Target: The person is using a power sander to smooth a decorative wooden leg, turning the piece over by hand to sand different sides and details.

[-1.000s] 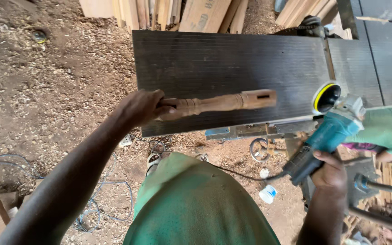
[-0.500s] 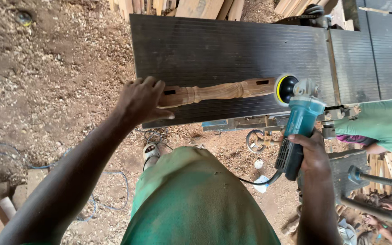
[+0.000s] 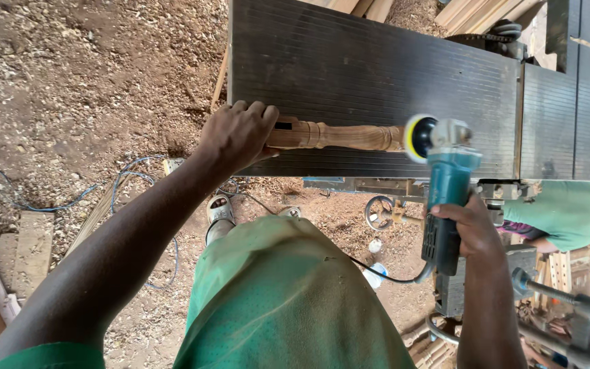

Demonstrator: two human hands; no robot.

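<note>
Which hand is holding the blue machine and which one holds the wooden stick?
The right hand grips the blue angle grinder by its body. The left hand clamps the end of the turned wooden spindle lying on the dark ribbed machine table.

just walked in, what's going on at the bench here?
A person is working a turned wooden spindle that lies across a dark ribbed metal machine table. The left hand grips one end of the spindle and pins it to the table. The right hand holds a teal angle grinder by its body, with the sanding disc set against the spindle's other end. Sawdust and wood shavings cover the floor, and another person in green is at the right edge.
</note>
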